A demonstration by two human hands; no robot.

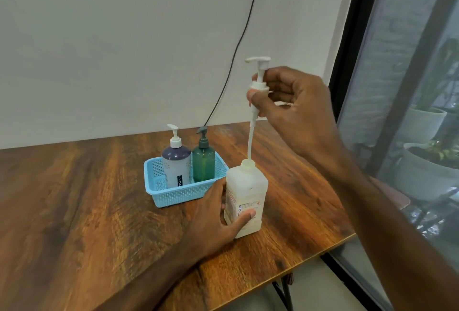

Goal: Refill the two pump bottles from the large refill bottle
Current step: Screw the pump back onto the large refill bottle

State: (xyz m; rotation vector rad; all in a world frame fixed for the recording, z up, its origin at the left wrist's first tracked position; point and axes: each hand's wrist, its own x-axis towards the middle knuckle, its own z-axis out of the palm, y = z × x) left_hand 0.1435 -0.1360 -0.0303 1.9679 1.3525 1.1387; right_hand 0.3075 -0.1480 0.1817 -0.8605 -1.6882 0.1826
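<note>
A large white square refill bottle (248, 194) stands upright on the wooden table (74, 198), and my left hand (216, 218) grips its lower body. My right hand (293, 102) holds the bottle's white pump head (259, 72) lifted high above the neck. The pump's long dip tube (250, 141) still reaches down into the open neck. Two pump bottles stand in a light blue basket (173, 195) just left of the refill bottle: a white and purple one (176, 165) and a green one with a grey pump (204, 161). Both have their pumps on.
The table's right edge runs close beside the refill bottle. A black cable (238, 44) hangs down the white wall behind. To the right a dark-framed window (372, 87) shows plant pots (427, 169) outside.
</note>
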